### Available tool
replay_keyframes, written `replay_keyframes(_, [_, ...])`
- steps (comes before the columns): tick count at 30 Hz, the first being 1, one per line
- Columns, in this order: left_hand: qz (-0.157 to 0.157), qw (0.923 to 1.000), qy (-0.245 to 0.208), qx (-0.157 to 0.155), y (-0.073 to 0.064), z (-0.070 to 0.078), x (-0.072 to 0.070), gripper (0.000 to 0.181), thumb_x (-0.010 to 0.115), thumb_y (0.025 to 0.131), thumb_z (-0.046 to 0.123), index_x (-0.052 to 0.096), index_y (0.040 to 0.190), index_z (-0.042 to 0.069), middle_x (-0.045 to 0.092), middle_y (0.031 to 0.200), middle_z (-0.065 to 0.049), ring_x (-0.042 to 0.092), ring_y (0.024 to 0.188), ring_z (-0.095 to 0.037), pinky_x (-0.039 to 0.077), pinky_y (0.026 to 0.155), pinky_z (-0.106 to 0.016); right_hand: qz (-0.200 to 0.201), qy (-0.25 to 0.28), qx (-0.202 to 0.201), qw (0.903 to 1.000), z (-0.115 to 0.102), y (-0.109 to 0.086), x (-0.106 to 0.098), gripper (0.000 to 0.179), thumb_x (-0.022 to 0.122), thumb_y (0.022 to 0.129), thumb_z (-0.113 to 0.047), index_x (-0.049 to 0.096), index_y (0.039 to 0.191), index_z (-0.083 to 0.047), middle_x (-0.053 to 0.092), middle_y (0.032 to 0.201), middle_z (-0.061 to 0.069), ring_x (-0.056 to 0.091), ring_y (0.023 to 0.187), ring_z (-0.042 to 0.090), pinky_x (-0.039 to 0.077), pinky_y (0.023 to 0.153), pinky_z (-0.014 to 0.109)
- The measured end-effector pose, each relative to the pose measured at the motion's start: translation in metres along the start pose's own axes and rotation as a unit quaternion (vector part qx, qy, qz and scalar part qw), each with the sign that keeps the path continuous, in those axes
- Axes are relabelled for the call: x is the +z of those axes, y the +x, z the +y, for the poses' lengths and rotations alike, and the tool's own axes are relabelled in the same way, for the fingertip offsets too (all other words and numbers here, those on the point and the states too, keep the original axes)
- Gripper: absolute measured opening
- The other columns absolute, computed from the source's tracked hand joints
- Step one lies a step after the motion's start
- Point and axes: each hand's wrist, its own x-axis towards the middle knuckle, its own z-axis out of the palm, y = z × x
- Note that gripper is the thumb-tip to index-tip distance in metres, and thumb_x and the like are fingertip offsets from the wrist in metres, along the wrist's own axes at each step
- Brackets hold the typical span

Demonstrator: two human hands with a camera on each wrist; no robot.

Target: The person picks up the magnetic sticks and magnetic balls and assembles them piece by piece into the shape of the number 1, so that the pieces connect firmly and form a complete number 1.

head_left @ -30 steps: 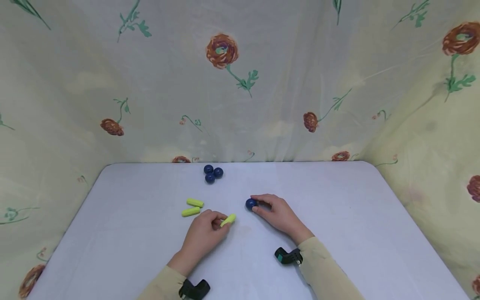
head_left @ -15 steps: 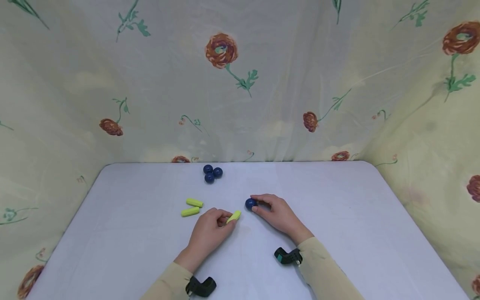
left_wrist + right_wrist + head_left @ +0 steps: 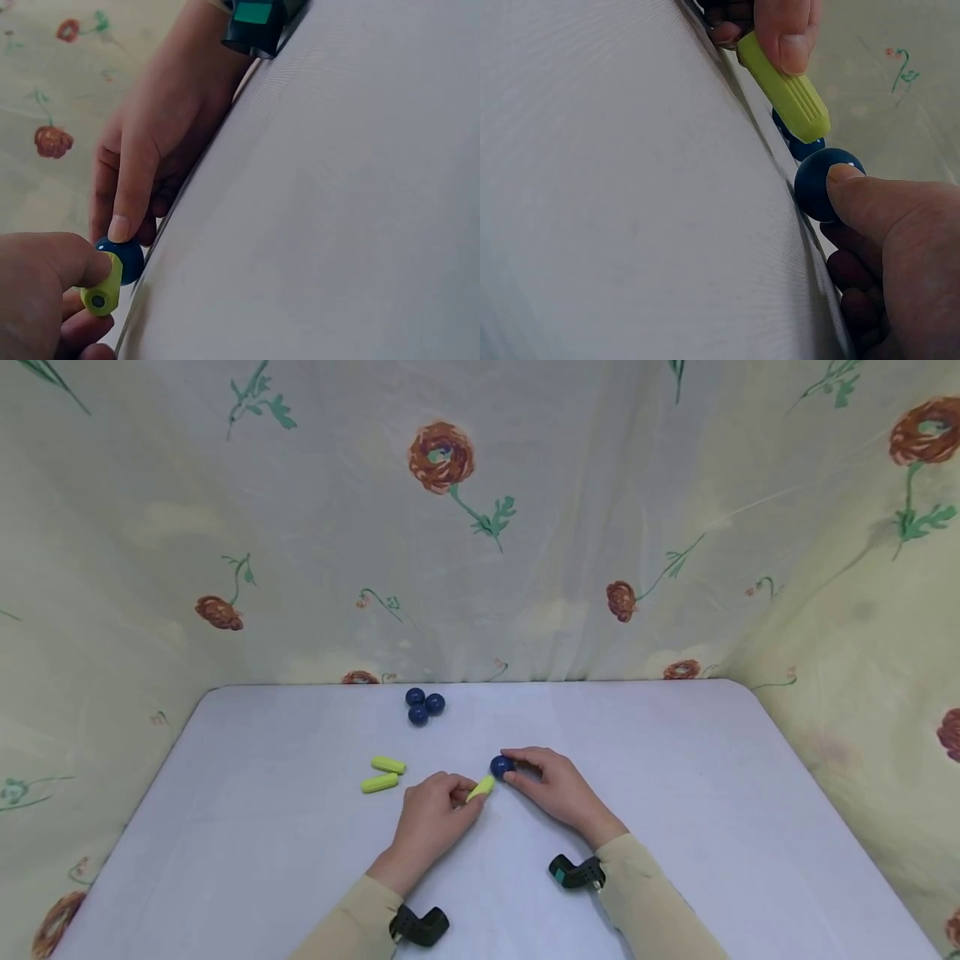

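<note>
My left hand [image 3: 433, 817] pinches a yellow-green magnetic building stick [image 3: 482, 788] between thumb and fingers. Grooves run along its side [image 3: 787, 94], and a round grey spot shows in its near end in the left wrist view. Between the thumb and fingers of my right hand [image 3: 557, 787] is a glossy dark blue ball [image 3: 500, 767], low at the tabletop. The stick's free end points toward that ball, close beside it at its lower left in the head view.
Two more yellow-green sticks, an upper stick [image 3: 387, 764] and a lower stick [image 3: 379, 783], lie left of the hands on the white table [image 3: 645, 727]. Three dark blue balls [image 3: 418, 716] sit clustered near its far edge. A flowered cloth [image 3: 315, 527] hangs behind.
My left hand has moved right and slightly away from me, bringing the stick from well left of the ball to right beside it. The right hand and its ball have stayed in place.
</note>
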Motion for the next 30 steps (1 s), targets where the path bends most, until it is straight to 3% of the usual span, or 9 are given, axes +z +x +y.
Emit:
replay_keyframes(9, [0.002, 0.9999, 0.014, 0.005, 0.0039, 0.0027, 0.0063, 0.023, 0.074, 0.088, 0.037, 0.076, 0.098, 0.016, 0.056, 0.075, 0.013, 0.049, 0.065, -0.006, 0.036, 0.075, -0.037, -0.003, -0.004, 0.002, 1.0000, 0.0001, 0.0009, 0.0004, 0.038, 0.068, 0.094, -0.037, 0.065, 0.130, -0.026, 0.062, 0.128, -0.008, 0.054, 0.124, 0.014, 0.042, 0.102, 0.041])
replay_keyframes(23, [-0.009, 0.9996, 0.027, 0.005, 0.0045, 0.0044, 0.0086, 0.033, 0.075, 0.086, 0.047, 0.076, 0.102, 0.019, 0.056, 0.074, 0.015, 0.051, 0.064, -0.003, 0.036, 0.076, -0.037, -0.001, -0.007, -0.014, 0.9999, 0.0027, 0.0007, -0.0011, 0.037, 0.068, 0.095, -0.036, 0.065, 0.130, -0.025, 0.063, 0.128, -0.007, 0.055, 0.123, 0.016, 0.043, 0.101, 0.042])
replay_keyframes(30, [-0.023, 0.9990, 0.036, 0.016, 0.0028, 0.0020, 0.0069, 0.032, 0.075, 0.086, 0.043, 0.076, 0.108, 0.020, 0.057, 0.078, 0.016, 0.048, 0.067, -0.007, 0.035, 0.075, -0.037, -0.003, -0.010, -0.004, 0.9999, 0.0029, 0.0001, -0.0002, 0.039, 0.068, 0.095, -0.037, 0.065, 0.132, -0.025, 0.062, 0.129, -0.006, 0.054, 0.124, 0.016, 0.043, 0.102, 0.042])
